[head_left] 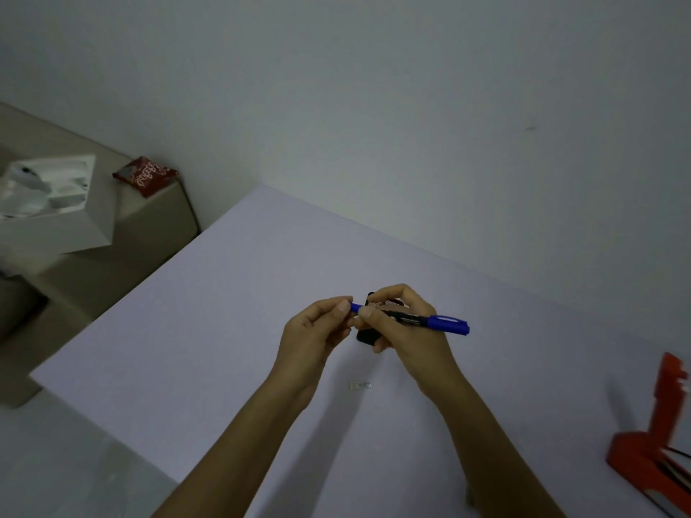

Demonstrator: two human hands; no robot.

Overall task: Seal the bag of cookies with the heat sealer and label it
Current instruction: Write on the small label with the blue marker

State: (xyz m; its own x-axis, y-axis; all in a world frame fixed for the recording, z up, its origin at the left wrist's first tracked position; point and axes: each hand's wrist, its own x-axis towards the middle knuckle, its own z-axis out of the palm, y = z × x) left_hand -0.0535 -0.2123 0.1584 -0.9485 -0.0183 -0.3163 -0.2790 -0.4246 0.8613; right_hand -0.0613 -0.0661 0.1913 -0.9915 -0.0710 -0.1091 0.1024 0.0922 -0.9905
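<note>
Both hands raised above the pale, smooth counter (187,330). Right hand (407,323) clenched around a marker (415,318) with black barrel and blue cap, long axis running left to right, capped end pointing right. Left hand (318,330) pinching the marker's blue left tip between thumb and fingers. Small dark item behind the hands, mostly hidden. Tiny white label (361,385) flat on the counter just below. Orange heat sealer (650,443) at right edge. Red crinkled cookie bag (146,175) far left, on a beige surface, beside an open white box (56,203), contents unclear.
</note>
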